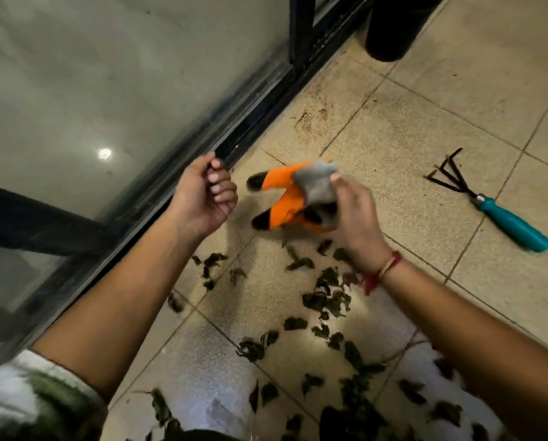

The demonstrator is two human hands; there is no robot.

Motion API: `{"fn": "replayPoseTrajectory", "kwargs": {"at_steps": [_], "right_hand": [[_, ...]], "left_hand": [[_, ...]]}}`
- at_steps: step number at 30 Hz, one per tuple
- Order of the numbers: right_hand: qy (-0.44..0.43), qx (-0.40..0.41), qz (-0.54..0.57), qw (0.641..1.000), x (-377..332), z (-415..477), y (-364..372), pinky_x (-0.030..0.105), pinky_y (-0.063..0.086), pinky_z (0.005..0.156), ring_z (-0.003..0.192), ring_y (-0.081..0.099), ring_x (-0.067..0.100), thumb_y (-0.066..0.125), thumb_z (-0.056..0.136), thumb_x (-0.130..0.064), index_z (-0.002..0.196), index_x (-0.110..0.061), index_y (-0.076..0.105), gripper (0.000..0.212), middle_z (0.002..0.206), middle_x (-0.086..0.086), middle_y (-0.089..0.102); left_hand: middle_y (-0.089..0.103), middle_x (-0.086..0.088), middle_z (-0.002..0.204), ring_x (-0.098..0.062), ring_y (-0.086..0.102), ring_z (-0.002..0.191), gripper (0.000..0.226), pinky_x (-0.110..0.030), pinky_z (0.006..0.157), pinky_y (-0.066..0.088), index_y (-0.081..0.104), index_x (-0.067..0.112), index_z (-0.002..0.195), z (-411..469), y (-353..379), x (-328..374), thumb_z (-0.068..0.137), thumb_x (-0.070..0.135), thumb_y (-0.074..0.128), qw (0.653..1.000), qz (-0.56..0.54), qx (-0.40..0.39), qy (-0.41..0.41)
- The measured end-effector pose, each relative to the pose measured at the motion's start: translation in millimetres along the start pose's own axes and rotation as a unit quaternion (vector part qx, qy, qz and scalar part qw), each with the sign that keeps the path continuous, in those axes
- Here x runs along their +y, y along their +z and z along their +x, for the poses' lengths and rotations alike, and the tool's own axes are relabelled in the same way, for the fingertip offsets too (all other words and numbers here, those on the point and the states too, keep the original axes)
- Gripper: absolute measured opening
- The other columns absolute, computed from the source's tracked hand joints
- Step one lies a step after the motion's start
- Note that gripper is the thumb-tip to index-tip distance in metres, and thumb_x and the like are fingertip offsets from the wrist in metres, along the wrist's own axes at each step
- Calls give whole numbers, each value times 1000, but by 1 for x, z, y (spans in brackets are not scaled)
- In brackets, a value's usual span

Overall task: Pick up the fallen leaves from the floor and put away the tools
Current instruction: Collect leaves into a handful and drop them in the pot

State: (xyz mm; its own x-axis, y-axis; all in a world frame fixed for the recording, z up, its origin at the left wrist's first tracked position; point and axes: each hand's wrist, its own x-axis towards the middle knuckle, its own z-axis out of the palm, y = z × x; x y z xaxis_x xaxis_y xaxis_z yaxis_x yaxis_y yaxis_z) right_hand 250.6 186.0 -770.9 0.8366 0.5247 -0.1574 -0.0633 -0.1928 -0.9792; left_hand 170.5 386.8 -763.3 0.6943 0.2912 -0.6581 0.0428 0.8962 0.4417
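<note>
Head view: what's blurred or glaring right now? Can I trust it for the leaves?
In the head view, the glove and the right hand gripping it are motion-blurred; the leaves and hand rake read clearly enough; a small light reflection glares on the glass panel; the edges of the view bend from the wide angle.

Beige tiled floor [425,100] with pale grout lines, brown dirt smudges [304,120] beside a black sliding-door track [250,116], large glass pane [107,74] reflecting a round light [104,153], dark cylindrical pot [397,23] top right.
</note>
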Motion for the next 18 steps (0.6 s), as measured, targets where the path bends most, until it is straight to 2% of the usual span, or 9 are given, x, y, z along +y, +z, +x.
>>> {"fn": "replayPoseTrajectory", "kwargs": {"at_steps": [3,5,7,10,11,13,15,17,18], "right_hand": [[-93,101,-31,990,-16,41,-35,24,46,68,78,56,12,44,91,-50,85,-19,59,35,85,5,60],[-171,120,-125,970,-17,66,-60,20,44,70,84,56,9,43,97,-44,101,-19,61,31,93,4,61],[-200,110,-285,931,-7,88,-81,27,45,76,94,59,19,42,99,-33,115,-16,62,31,104,9,65],[-160,50,-462,871,25,102,-98,40,46,86,104,58,33,46,97,-24,123,-15,61,31,116,15,64],[-143,24,-462,875,35,98,-98,40,46,88,105,59,30,46,98,-23,124,-14,60,31,117,12,64],[-89,17,-362,928,49,91,-99,32,45,87,102,58,21,46,100,-24,122,-10,61,30,111,6,64],[-25,96,-206,973,56,93,-105,29,45,85,97,57,17,44,101,-24,114,-7,63,28,105,7,62],[51,162,-72,983,58,102,-119,38,48,92,91,59,14,43,100,-26,109,-2,62,31,101,10,62],[82,141,-10,987,52,105,-126,42,47,97,88,61,10,43,99,-27,114,2,61,37,101,10,63]], "left_hand": [[30,9,45,-3,26,38,37,-13,37,18,41,21,62,-8,9,7,98,28,38,1000,-6,1,23],[30,9,45,-3,26,37,38,-13,37,18,41,20,61,-10,7,6,98,28,39,1000,-13,10,25],[30,9,44,-4,26,36,40,-13,37,18,41,20,59,-13,-4,4,98,27,38,999,-26,29,28],[30,9,44,-4,26,35,40,-13,37,18,42,20,56,-15,-32,1,95,25,39,997,-44,54,27],[30,9,44,-4,27,35,36,-13,36,18,42,20,55,-15,-40,-1,91,23,43,997,-45,54,21],[31,9,43,-4,28,34,26,-13,36,18,44,20,51,-15,-54,-6,74,20,57,998,-37,43,9],[31,9,43,-4,28,34,22,-14,35,20,46,20,48,-15,-61,-10,61,19,64,999,-27,39,4],[31,9,44,-4,28,35,21,-14,35,21,46,21,49,-13,-64,-15,59,20,65,999,-24,44,2],[31,9,44,-4,28,35,21,-14,35,21,45,21,50,-12,-63,-18,61,20,64,999,-25,45,2]]}}
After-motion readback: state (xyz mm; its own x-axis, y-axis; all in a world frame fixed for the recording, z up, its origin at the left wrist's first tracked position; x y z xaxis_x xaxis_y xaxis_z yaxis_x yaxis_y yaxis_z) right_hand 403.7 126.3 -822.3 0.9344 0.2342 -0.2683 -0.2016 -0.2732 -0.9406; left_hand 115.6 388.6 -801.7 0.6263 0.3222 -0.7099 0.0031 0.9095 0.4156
